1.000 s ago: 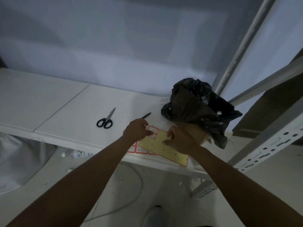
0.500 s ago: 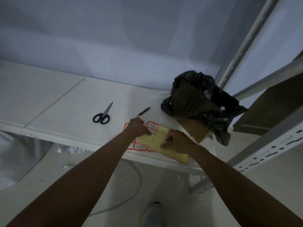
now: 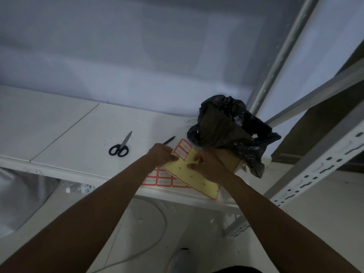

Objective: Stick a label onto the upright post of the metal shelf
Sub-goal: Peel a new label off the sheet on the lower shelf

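A yellow backing sheet (image 3: 194,179) with red-bordered white labels (image 3: 183,148) at its far end lies over another label sheet (image 3: 163,180) near the shelf's front edge. My left hand (image 3: 161,155) pinches the yellow sheet's left edge beside the labels. My right hand (image 3: 208,167) presses its fingers on the sheet's right side. The perforated white upright post (image 3: 319,168) of the metal shelf slants up at the right, apart from both hands.
Black scissors (image 3: 120,146) and a black pen (image 3: 169,140) lie on the white shelf board (image 3: 69,138). A crumpled black plastic bag (image 3: 230,129) over a cardboard box (image 3: 234,160) stands right of the sheets. A grey rear post (image 3: 279,56) rises behind. A bottle (image 3: 82,189) lies below.
The yellow sheet's far end with labels has come up from the shelf between my hands. Both hands stay on the sheet; the view has shifted slightly.
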